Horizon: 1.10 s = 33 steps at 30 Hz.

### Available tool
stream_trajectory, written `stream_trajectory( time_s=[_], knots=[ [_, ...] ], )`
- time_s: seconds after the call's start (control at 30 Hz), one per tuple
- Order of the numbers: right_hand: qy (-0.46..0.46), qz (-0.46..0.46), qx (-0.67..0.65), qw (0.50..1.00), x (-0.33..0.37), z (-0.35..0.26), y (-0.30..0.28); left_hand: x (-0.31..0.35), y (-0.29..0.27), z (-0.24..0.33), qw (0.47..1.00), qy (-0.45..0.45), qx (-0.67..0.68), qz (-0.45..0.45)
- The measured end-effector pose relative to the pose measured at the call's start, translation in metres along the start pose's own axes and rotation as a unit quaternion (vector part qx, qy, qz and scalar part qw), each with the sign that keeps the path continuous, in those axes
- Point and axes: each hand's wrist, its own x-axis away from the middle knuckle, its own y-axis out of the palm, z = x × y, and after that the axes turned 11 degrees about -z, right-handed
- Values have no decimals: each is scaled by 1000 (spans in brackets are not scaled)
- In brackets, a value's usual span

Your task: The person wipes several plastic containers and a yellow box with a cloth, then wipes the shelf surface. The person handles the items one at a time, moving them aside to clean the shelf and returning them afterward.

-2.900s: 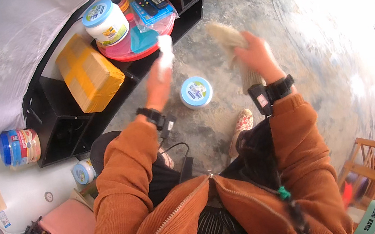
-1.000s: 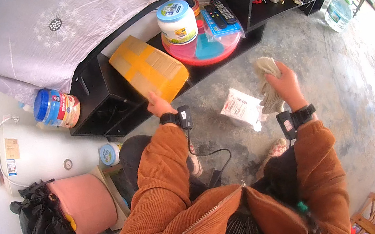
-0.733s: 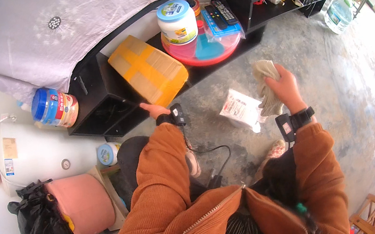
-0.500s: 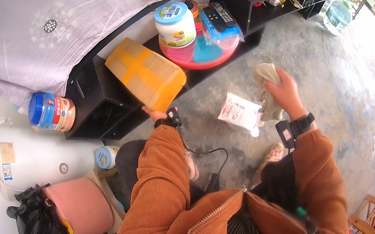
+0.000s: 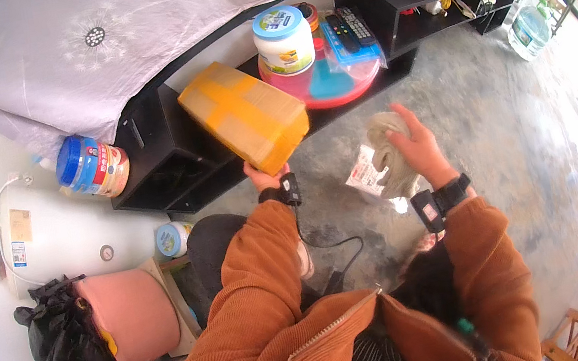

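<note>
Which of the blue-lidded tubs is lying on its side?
The blue-lidded tub on the white appliance at left lies sideways; the white one on the shelf stands upright.

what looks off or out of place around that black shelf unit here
The taped cardboard box sits askew, tilted and jutting past the black shelf edge, propped from below by the left hand. A white packet lies loose on the floor beside the right hand, which grips a crumpled cloth.
</note>
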Motion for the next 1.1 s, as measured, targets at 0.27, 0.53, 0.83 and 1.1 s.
stream_trajectory(
  time_s=[0.27,0.53,0.83,1.1],
  knots=[
    [89,-69,-276,955,-18,-3,60,52,-28,-30,998,-65,-3,22],
    [177,-103,-265,942,-38,-28,116,73,-28,-39,996,-91,1,-3],
    [144,-112,-252,951,-47,-2,142,39,-25,-21,985,51,-146,-73],
    [155,-74,-110,979,-63,-1,130,53,-10,-9,992,-28,-52,-108]
  ],
)
